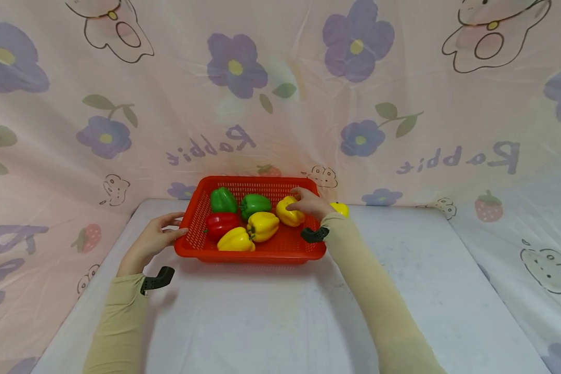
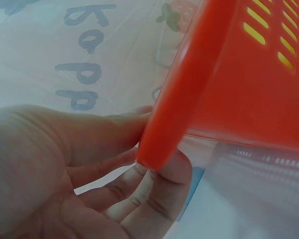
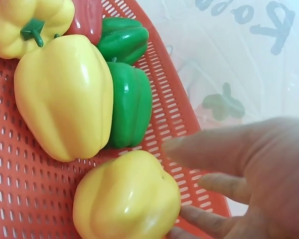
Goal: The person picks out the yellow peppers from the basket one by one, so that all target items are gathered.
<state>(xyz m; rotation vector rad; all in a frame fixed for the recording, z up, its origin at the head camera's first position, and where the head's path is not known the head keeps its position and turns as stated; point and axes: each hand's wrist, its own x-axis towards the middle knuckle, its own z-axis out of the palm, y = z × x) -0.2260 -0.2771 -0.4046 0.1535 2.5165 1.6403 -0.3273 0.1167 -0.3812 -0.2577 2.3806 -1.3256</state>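
A red plastic basket (image 1: pixel 262 256) stands on the white table. My left hand (image 1: pixel 151 241) pinches its left rim, thumb on one side and fingers curled under the edge, as the left wrist view shows. At the right end of the basket, my right hand (image 1: pixel 314 204) reaches over the rim with its fingers spread beside a yellow bell pepper (image 3: pixel 127 196); the thumb stands apart from it. Also inside are two more yellow bell peppers (image 3: pixel 65 99), a red bell pepper (image 1: pixel 222 224) and two green bell peppers (image 1: pixel 255 205).
Another yellow bell pepper (image 1: pixel 340 209) lies on the table outside the basket, partly hidden behind my right wrist. Printed cloth (image 1: pixel 299 119) with flowers hangs behind the table (image 1: pixel 262 322) and down its sides.
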